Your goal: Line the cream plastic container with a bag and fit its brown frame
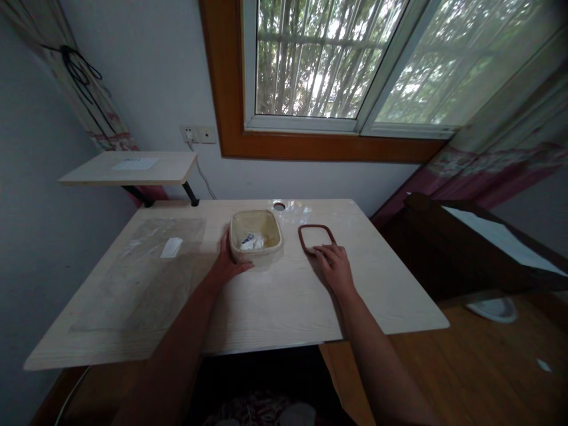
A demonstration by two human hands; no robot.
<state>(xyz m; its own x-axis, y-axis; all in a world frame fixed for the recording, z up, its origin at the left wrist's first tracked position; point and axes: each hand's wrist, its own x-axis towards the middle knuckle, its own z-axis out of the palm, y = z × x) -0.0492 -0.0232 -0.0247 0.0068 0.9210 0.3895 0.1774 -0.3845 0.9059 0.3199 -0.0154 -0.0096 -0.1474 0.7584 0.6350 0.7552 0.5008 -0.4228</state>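
A cream-coloured plastic bin [280, 241] with rounded corners stands upright on the table, open at the top. Crumpled white-and-blue packaging [252, 241] lies inside it. My left hand [225, 263] grips the bin's left side, thumb along the front and fingers round the far left corner. To the right, a thin brown rounded-square ring [316, 225] lies on the tabletop. My right hand [335, 266] is closed at the ring's near right corner, its fingertips on the rim.
The pale wooden table [275, 313] holds a clear plastic sheet [146, 278] with a white label at the left. A raised shelf [128, 167] stands at the back left. A dark piece of furniture [470, 254] is beyond the right edge.
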